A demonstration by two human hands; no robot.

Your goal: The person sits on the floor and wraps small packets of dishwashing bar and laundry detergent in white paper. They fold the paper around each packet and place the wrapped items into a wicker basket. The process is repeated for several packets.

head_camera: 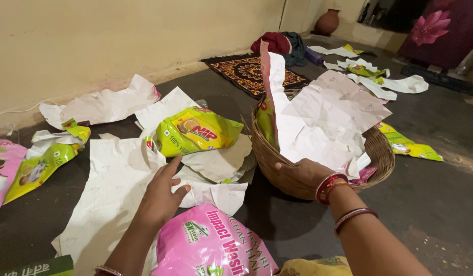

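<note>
Basket (378, 148), brown woven wicker, part-filled with white wrappers; many on floor. Right hand (304, 171) grips rim; left hand (160, 197) spread over white flattened wrapper (111, 191).

Wrappers (318, 120) lie in the basket (380, 153), right of a pouch (198, 132).

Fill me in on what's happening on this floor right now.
A person sits over a dark floor strewn with opened-out packaging. The right hand has a grip on the near rim of a woven basket stuffed with white flattened wrappers. The left hand lies open on a white sheet, fingers pointing toward a yellow-green pouch. A pink pouch lies nearest the person.
</note>
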